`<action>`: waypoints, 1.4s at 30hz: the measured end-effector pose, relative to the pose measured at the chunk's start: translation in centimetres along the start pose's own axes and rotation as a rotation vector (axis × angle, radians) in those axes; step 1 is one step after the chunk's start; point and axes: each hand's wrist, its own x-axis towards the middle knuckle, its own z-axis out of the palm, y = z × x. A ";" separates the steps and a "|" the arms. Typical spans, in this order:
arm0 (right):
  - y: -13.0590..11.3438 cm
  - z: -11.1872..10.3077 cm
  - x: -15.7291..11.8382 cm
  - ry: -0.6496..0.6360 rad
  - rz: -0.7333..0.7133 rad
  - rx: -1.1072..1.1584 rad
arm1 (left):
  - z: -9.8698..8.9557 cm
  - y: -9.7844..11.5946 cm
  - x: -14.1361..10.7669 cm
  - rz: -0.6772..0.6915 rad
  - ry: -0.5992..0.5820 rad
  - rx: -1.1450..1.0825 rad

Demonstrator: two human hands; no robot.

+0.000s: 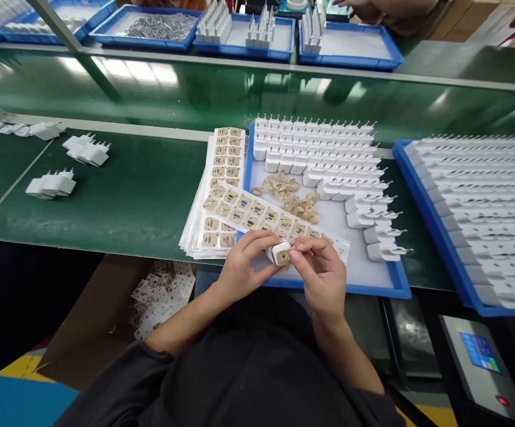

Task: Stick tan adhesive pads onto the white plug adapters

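My left hand (pixel 244 264) pinches a white plug adapter (pixel 279 254) above the front edge of a blue-rimmed tray (pixel 400 279). A tan sticker covers the adapter's end face. With thumb and fingers closed, my right hand (pixel 322 270) touches the edge of that sticker; whether it grips the edge is too small to tell. Just behind my hands a sheet of tan stickers (pixel 257 213) lies slanted across the tray and a stack of sticker sheets (pixel 210 231). Rows of white plug adapters (pixel 315 142) stand in the tray, beside crumpled tan film pieces (pixel 302 207).
At right, another blue tray (pixel 444 237) is packed with adapters. Loose adapters (pixel 86 148) sit on the green bench (pixel 142 201) at left. Below it, a cardboard box (pixel 88 320) holds used sheets. Trays line the upper shelf, where a co-worker's arm (pixel 400 7) shows. A device with a screen (pixel 484 356) stands lower right.
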 end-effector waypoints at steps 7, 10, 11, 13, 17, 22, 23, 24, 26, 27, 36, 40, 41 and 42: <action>-0.1 0.1 0.1 -0.010 0.005 -0.005 | 0.0 -0.1 0.0 0.005 -0.008 -0.003; -0.2 0.1 0.1 -0.010 0.005 -0.018 | 0.0 0.0 0.0 0.010 -0.015 -0.003; -0.2 0.1 0.1 -0.008 0.005 -0.026 | 0.0 0.0 0.0 0.010 -0.016 -0.002; -0.2 0.2 0.1 -0.004 0.004 -0.049 | -0.1 0.0 0.1 0.007 -0.018 0.003; -0.3 0.2 0.0 0.010 -0.011 -0.122 | -0.2 0.1 0.1 0.003 -0.023 0.011; -0.3 0.5 -0.2 0.030 -0.079 -0.199 | -0.2 0.2 0.2 0.004 -0.019 0.008; -0.3 0.6 -0.2 0.037 -0.101 -0.216 | -0.2 0.2 0.2 0.004 -0.017 0.003; -0.3 0.7 -0.2 0.045 -0.125 -0.236 | -0.2 0.2 0.2 0.005 -0.017 -0.002; -0.3 0.9 -0.3 0.063 -0.170 -0.282 | -0.2 0.2 0.2 0.009 -0.013 -0.007; -0.2 0.9 -0.3 0.070 -0.190 -0.307 | -0.2 0.2 0.2 0.012 -0.011 -0.006; 0.0 1.2 -0.1 0.148 -0.503 -0.666 | -0.1 0.1 -0.1 0.044 0.025 0.006; 0.5 0.2 0.7 0.189 -0.238 -0.474 | -0.1 -0.2 -0.4 0.047 0.076 -0.032; 0.7 0.0 0.8 0.129 -0.130 -0.352 | -0.1 -0.3 -0.5 0.043 0.083 -0.035; 0.9 -0.2 0.9 0.046 -0.035 -0.233 | -0.1 -0.3 -0.5 0.039 0.086 -0.031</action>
